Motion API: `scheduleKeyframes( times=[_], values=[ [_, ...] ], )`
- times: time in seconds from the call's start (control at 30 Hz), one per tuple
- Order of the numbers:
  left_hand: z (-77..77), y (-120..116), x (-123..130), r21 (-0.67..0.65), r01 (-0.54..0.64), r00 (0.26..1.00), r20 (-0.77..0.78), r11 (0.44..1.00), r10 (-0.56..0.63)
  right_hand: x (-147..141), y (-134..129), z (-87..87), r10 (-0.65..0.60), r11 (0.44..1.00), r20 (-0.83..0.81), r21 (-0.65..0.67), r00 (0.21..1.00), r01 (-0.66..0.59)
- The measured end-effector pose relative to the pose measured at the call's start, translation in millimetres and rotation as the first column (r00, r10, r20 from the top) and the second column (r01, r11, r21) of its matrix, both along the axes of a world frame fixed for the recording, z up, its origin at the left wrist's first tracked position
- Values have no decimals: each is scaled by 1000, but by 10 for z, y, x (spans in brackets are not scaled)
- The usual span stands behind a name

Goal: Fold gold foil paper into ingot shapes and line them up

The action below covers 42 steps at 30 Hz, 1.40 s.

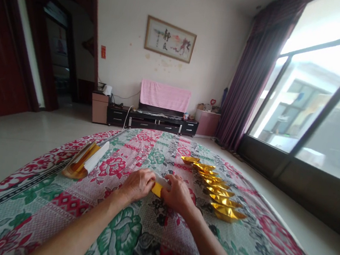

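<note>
Between my two hands is a small folded piece of gold paper [156, 188] with a pale strip along its upper edge. My left hand [140, 184] grips its left end, fingers closed. Its right end is held by the closed fingers of my right hand [178, 192]. To the right, several shiny gold folded boat shapes [228, 213] stand in a row running away from me. A curled stack of gold and white paper sheets [87, 160] lies on the left of the flowered cloth [119, 237].
Beyond the cloth-covered surface stands a low black cabinet [158, 122] with a pink cloth [165, 96] draped over something on it. Purple curtains [244, 78] and a large window [315, 104] are on the right. A doorway is at the left.
</note>
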<state>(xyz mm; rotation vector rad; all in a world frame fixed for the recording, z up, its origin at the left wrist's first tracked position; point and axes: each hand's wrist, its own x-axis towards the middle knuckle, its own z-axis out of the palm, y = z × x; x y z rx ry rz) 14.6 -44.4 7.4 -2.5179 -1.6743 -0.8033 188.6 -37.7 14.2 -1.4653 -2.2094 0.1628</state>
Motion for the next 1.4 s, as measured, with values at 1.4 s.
scheduleKeyframes(
  times=[1.4],
  values=[
    [-20, 45, 8, -64, 210, 978, 6, 976, -210, -133, 7, 11, -164, 981, -113, -123, 980, 150]
  ],
)
